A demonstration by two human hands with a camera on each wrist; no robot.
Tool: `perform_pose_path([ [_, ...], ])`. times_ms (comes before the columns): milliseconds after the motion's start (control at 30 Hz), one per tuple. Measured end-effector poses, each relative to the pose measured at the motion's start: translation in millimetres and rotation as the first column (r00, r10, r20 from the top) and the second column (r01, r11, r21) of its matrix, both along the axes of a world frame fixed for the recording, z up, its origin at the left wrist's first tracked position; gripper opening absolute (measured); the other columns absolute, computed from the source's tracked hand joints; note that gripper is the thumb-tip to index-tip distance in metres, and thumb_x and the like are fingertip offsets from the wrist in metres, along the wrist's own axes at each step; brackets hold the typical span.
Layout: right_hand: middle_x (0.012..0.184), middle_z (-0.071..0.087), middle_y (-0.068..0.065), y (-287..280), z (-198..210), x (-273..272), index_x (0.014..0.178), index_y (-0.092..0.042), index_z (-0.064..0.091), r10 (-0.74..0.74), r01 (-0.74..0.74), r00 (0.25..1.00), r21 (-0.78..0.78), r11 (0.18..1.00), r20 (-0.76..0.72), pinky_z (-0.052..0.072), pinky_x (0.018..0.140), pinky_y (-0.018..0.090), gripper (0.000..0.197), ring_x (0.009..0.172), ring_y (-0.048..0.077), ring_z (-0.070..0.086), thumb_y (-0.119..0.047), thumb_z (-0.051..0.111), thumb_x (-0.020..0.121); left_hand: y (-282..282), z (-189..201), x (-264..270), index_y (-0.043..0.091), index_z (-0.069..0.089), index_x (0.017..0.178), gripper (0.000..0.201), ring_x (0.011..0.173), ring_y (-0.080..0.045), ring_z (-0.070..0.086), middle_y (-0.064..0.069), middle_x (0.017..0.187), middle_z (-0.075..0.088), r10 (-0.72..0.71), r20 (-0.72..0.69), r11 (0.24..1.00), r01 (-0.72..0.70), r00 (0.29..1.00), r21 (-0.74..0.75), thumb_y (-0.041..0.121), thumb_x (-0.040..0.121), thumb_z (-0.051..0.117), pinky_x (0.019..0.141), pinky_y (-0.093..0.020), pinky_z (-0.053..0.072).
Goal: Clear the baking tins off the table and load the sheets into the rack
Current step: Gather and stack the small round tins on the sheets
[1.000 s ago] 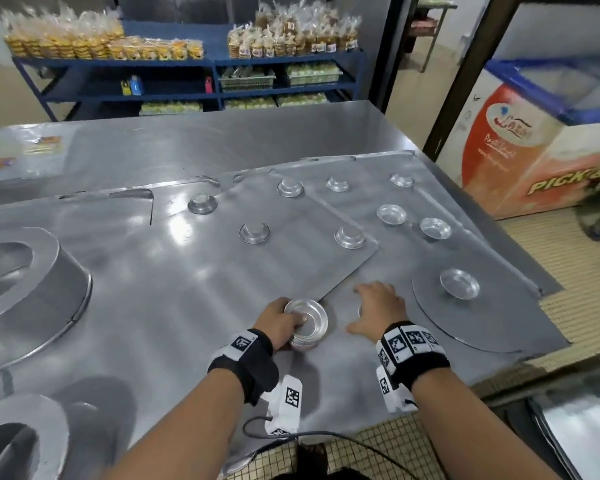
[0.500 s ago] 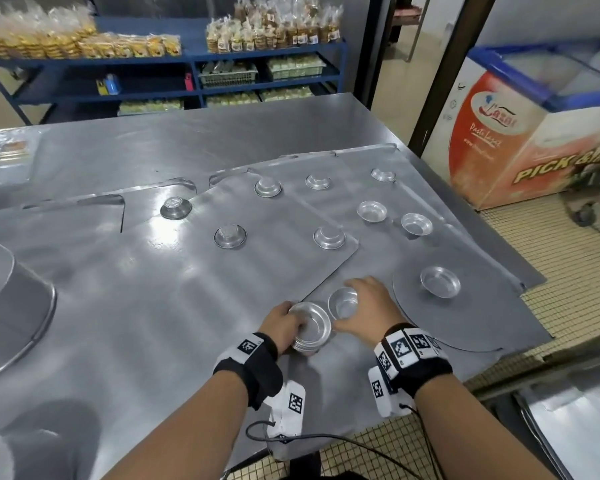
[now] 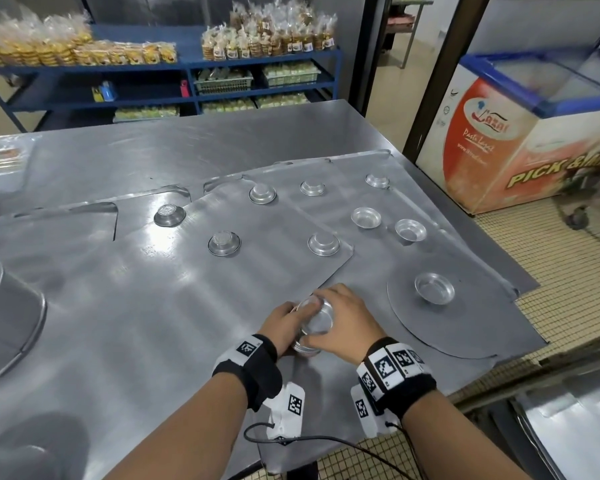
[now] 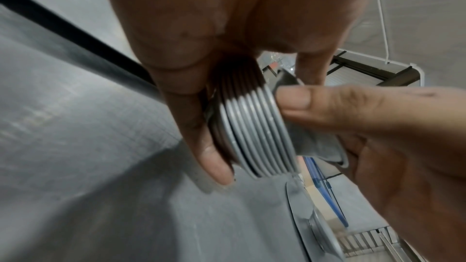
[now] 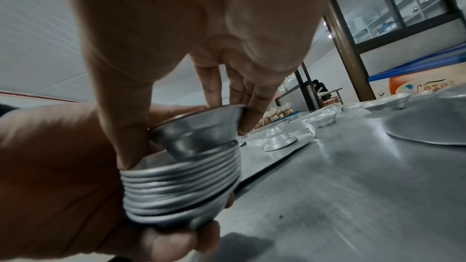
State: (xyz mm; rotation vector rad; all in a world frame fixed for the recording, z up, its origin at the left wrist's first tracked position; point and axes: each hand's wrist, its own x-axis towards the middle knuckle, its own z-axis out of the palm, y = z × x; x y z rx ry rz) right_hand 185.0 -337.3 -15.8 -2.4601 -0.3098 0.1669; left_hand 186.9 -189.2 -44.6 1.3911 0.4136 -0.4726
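Observation:
My left hand (image 3: pixel 284 327) grips a nested stack of small round baking tins (image 5: pixel 181 190), whose rims show as several rings (image 4: pixel 259 136). My right hand (image 3: pixel 340 320) pinches one more tin (image 5: pixel 199 127) by its rim, tilted, its base sitting in the top of the stack. Both hands meet just above the metal table near its front edge. Several loose tins lie on flat baking sheets (image 3: pixel 174 278) further back, some upturned like one tin (image 3: pixel 323 244), some open side up like another (image 3: pixel 433 287).
A round metal disc (image 3: pixel 465 327) lies under the nearest loose tin at the right. Large round pans (image 3: pixel 11 317) sit at the left edge. A blue shelf (image 3: pixel 194 67) of packed goods stands behind, and a chest freezer (image 3: pixel 520 133) at the right.
My right hand picked up a loose tin from the sheet and carried it left onto the stack in my left hand. The view shifted slightly.

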Motion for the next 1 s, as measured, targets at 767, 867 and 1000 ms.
perform_pose_path([
  [767, 0.088, 0.074, -0.003, 83.8, -9.8, 2.8, 0.103, -0.016, 0.074, 0.158, -0.132, 0.964, 0.131, 0.983, -0.215, 0.058, 0.080, 0.035, 0.028, 0.083, 0.013, 0.070, -0.028, 0.064, 0.080, 100.8, 5.9, -36.7, -0.006, 0.062, 0.116, 0.028, 0.074, -0.024, 0.062, -0.015, 0.087, 0.066, 0.025, 0.081, 0.988, -0.037, 0.996, 0.148, -0.009, 0.089, 0.063, 0.062, -0.026, 0.052],
  [867, 0.078, 0.072, -0.005, 110.8, -10.4, -1.5, 0.095, -0.016, 0.076, 0.159, -0.138, 0.963, 0.111, 0.984, -0.217, 0.056, 0.076, 0.026, 0.022, 0.079, 0.012, 0.070, -0.018, 0.069, 0.075, 125.6, 7.8, -50.2, -0.005, 0.062, 0.113, 0.024, 0.071, -0.025, 0.063, -0.014, 0.084, 0.066, 0.043, 0.054, 0.983, -0.052, 0.998, 0.176, -0.008, 0.090, 0.063, 0.062, -0.028, 0.052],
  [1000, 0.074, 0.069, -0.004, 146.7, -13.4, -14.0, 0.091, -0.017, 0.077, 0.180, -0.156, 0.955, 0.120, 0.980, -0.234, 0.050, 0.070, 0.022, 0.016, 0.076, 0.012, 0.066, -0.018, 0.070, 0.076, 158.1, 15.6, -68.1, 0.001, 0.066, 0.106, 0.021, 0.071, -0.024, 0.064, -0.011, 0.082, 0.067, 0.062, 0.019, 0.960, -0.065, 0.998, 0.272, -0.001, 0.086, 0.067, 0.062, -0.029, 0.054],
])
